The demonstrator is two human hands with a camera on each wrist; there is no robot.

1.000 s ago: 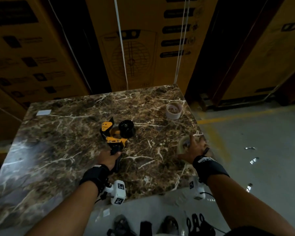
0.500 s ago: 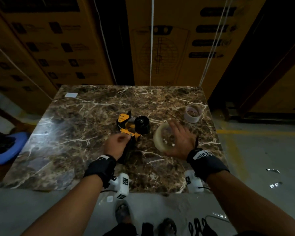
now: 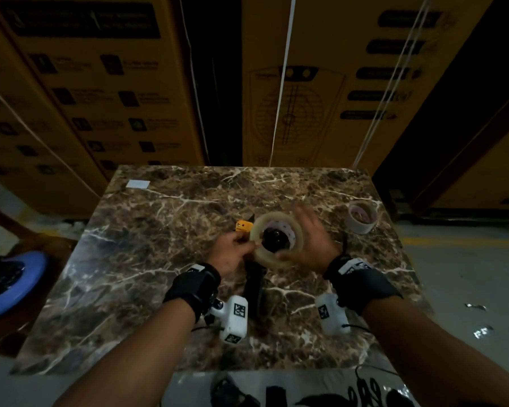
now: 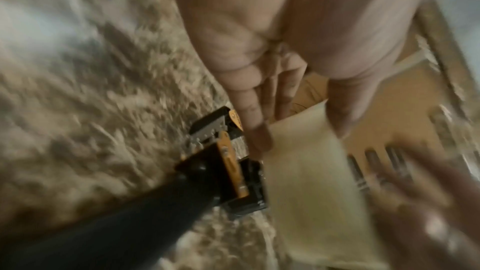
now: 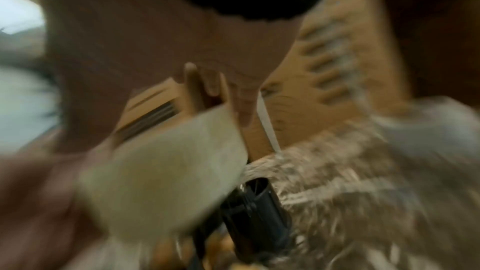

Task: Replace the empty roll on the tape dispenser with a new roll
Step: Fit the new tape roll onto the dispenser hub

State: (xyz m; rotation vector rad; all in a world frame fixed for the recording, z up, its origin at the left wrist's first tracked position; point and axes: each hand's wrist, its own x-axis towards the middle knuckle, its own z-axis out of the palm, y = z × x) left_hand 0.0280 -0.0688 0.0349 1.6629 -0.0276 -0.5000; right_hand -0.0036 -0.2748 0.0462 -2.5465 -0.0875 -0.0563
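Note:
A yellow and black tape dispenser (image 3: 243, 226) lies on the marble table (image 3: 147, 259), with its black handle (image 3: 254, 286) pointing toward me and free of either hand. My right hand (image 3: 301, 240) grips the new clear tape roll (image 3: 297, 230) from its right side. The roll is held around the dispenser's black hub (image 3: 274, 239), which shows through its hole. My left hand (image 3: 249, 245) pinches the roll's left rim. In the left wrist view the index finger (image 4: 255, 130) and the thumb sit on either side of the roll (image 4: 311, 171). The right wrist view is blurred.
The empty cardboard core (image 3: 360, 217) stands at the table's back right. A small white label (image 3: 138, 183) lies at the back left corner. Tall cardboard boxes (image 3: 306, 83) rise right behind the table. A blue object (image 3: 9, 277) sits low at the left.
My right hand carried the new roll from the table's right edge over to the dispenser's hub. My left hand left the handle and moved up to the roll's rim.

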